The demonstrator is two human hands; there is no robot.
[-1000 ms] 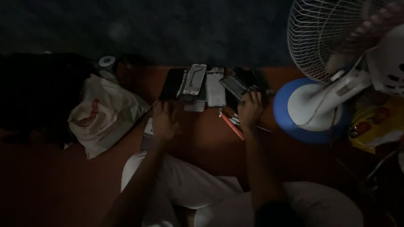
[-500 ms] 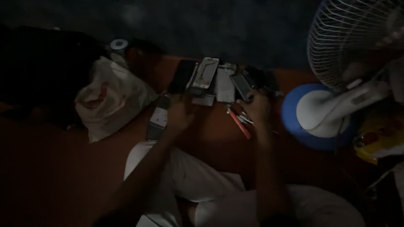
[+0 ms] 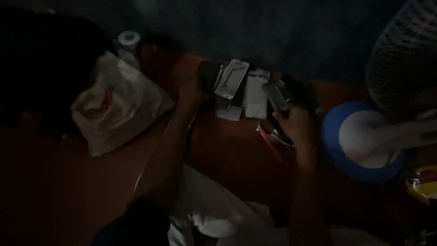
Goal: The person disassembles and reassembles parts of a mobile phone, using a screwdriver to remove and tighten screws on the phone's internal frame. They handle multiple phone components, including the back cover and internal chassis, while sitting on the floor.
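Left hand (image 3: 191,93) reached forward, fingers on dark flat panel (image 3: 208,75); whether gripping, cannot tell. Right hand (image 3: 293,123) curled by grey phone part (image 3: 274,94); grip unclear in dim light. Between hands: white frames (image 3: 232,78). Orange-handled tool (image 3: 269,145) under right hand. White bag (image 3: 116,109) left, fan base (image 3: 364,141) right.

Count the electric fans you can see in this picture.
1: a white fan on a blue-rimmed round base, at the right edge, right of the right hand. Dark corners may hide others.
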